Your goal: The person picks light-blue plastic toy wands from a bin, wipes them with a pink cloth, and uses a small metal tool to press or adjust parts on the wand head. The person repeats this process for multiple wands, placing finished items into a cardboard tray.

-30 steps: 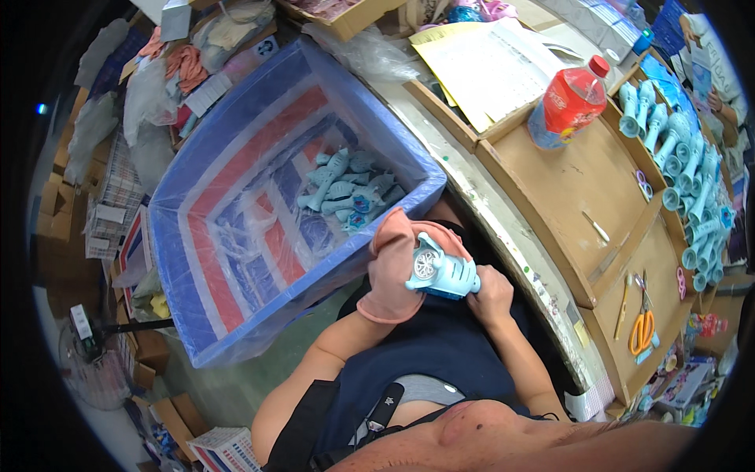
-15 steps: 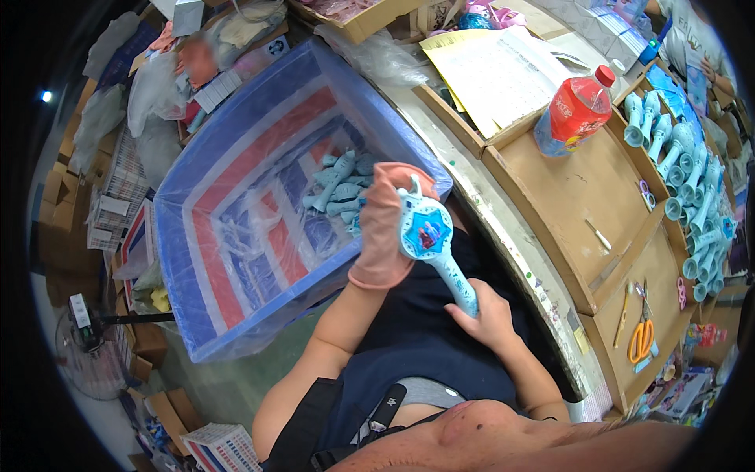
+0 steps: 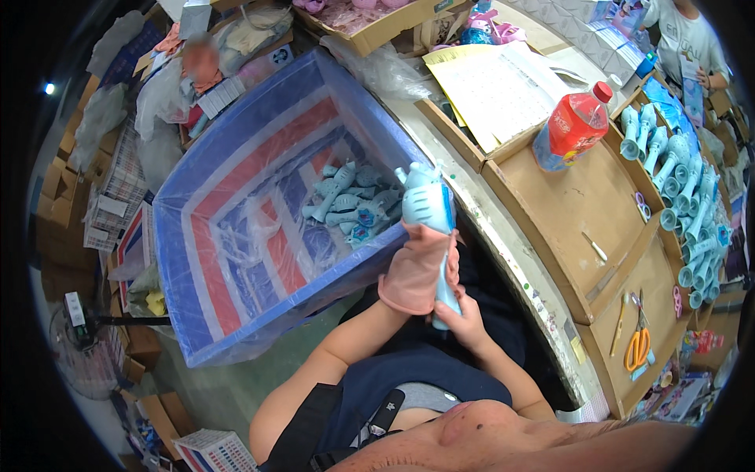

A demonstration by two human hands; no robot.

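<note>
Between both my hands is a light-blue plastic toy wand point(image 3: 423, 203), its wide head up and its handle pointing down toward me. The slotted back of the head faces the camera, and a darker blue front panel shows edge-on at the right. My left hand point(image 3: 417, 271), in a loose pink glove, is closed around the handle just under the head. My bare right hand point(image 3: 465, 322) grips the handle's lower end. Its fingertips are partly hidden behind the wand. Beyond them, a pile of similar light-blue toys point(image 3: 338, 189) lies in the bin.
A large plastic-lined bin point(image 3: 177, 259) striped blue, red and white stands at left. On the bench at right are cardboard trays point(image 3: 543, 204), a red-labelled bottle point(image 3: 572, 130), orange scissors point(image 3: 638, 346), papers point(image 3: 511, 90) and many stacked blue toys point(image 3: 684, 181). A person point(image 3: 684, 39) is at far right.
The wand has turned from its picture front to its slotted back. My left hand has shifted from the head down to the handle. My right hand has moved slightly left and down.
</note>
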